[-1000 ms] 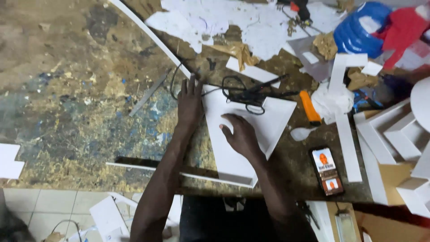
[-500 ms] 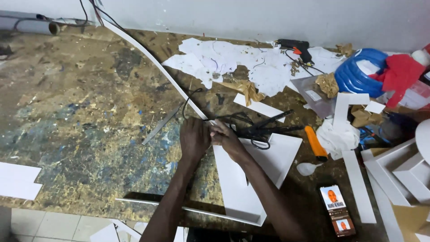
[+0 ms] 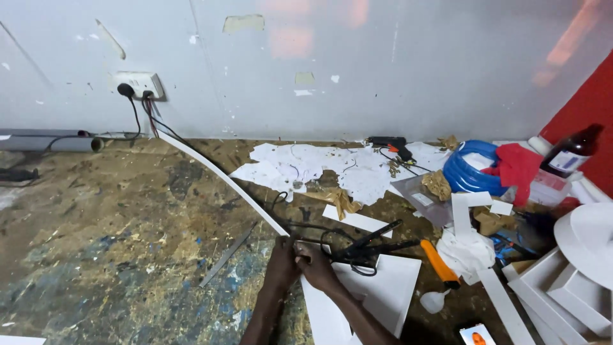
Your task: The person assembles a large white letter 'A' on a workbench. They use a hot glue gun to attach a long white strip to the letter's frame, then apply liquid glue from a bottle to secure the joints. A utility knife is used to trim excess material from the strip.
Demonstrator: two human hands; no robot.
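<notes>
My left hand [image 3: 278, 265] and my right hand [image 3: 319, 268] are pressed together at the near end of a long thin white strip [image 3: 217, 174]. The strip runs diagonally across the worn table from the wall socket [image 3: 137, 83] down to my fingers, which are closed around its end. Just right of my hands lies a white foam board sheet [image 3: 386, 294], with a tangle of black cable and a black tool [image 3: 367, 248] on its far edge. An orange utility knife [image 3: 439, 262] lies beside the sheet.
A metal ruler [image 3: 227, 257] lies left of my hands. Torn white paper scraps [image 3: 306, 166], a black glue gun [image 3: 389, 144], a blue hose coil [image 3: 469, 171], a red cloth [image 3: 517, 166], a brown bottle [image 3: 571, 150] and white foam pieces [image 3: 562, 287] crowd the right side.
My hands left the flat white sheet and came together at the near end of the strip. The view has tilted up, bringing the wall and socket into sight.
</notes>
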